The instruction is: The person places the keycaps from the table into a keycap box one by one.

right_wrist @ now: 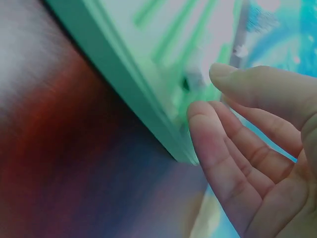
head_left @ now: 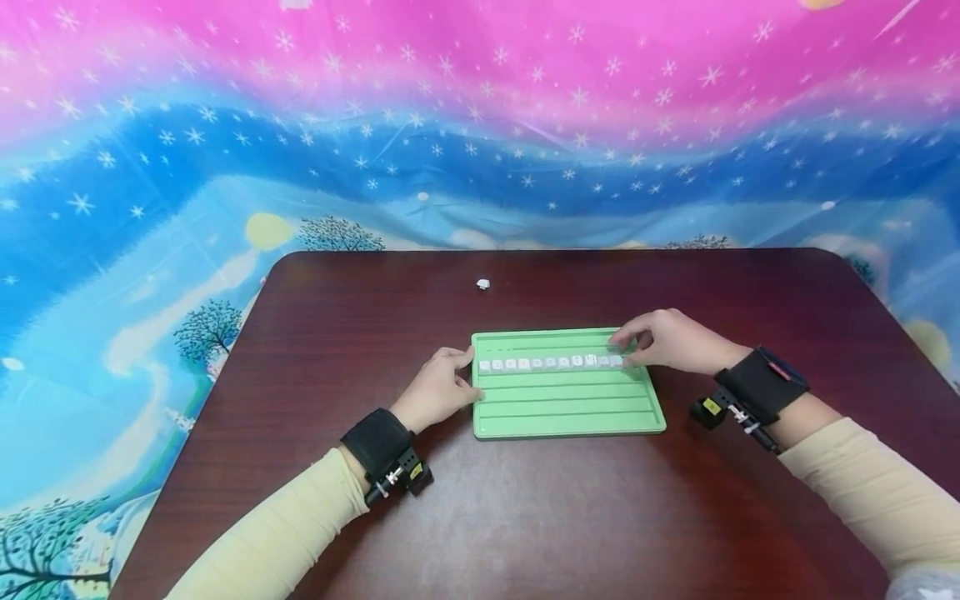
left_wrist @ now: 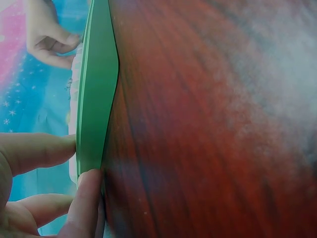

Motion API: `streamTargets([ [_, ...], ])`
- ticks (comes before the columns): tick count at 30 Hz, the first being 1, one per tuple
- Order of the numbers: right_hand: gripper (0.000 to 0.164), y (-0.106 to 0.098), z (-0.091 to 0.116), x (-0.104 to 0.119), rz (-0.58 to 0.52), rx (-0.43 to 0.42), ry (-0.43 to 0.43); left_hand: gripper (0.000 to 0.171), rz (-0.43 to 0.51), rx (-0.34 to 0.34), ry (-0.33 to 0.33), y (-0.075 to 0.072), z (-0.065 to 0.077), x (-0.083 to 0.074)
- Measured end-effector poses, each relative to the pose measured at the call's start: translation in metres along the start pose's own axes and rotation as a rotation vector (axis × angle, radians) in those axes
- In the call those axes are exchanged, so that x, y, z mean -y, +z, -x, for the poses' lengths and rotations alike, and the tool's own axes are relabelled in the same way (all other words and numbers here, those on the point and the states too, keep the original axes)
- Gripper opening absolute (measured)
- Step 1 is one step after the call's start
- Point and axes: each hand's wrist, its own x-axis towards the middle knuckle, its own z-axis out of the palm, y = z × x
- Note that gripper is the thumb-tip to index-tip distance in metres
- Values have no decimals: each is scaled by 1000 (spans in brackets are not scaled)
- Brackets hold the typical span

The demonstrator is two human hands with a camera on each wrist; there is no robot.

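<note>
A light green grooved tray (head_left: 566, 404) lies on the table, with a row of small white keycaps (head_left: 537, 364) along one of its upper grooves. My left hand (head_left: 441, 387) holds the tray's left edge, and the left wrist view has its fingers (left_wrist: 88, 198) against the green side wall. Over the tray's right end is my right hand (head_left: 667, 340), its thumb and forefinger apart close to the last keycaps of the row. The right wrist view shows a gap between thumb and fingers (right_wrist: 210, 144), with a blurred white keycap (right_wrist: 197, 73) just beyond.
One loose white keycap (head_left: 483, 284) lies on the dark red-brown table (head_left: 375, 292) behind the tray. A pink and blue snowflake-patterned cloth (head_left: 480, 125) hangs behind the table. Each wrist wears a black band with a small camera.
</note>
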Motion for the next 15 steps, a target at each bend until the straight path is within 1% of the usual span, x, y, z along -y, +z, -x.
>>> streamTargets([
  [5, 33, -16, -2, 2, 18, -84, 18, 75, -10, -1, 2, 1, -1, -1],
  [8, 32, -25, -8, 5, 20, -125, 29, 75, -15, -5, -2, 1, -1, -1],
  [11, 35, -31, -20, 10, 3, -156, 54, 75, -18, -8, -4, 0, -1, 0],
  [15, 36, -36, -42, 17, -32, -182, 100, 74, -19, -9, 3, 1, -1, 1],
])
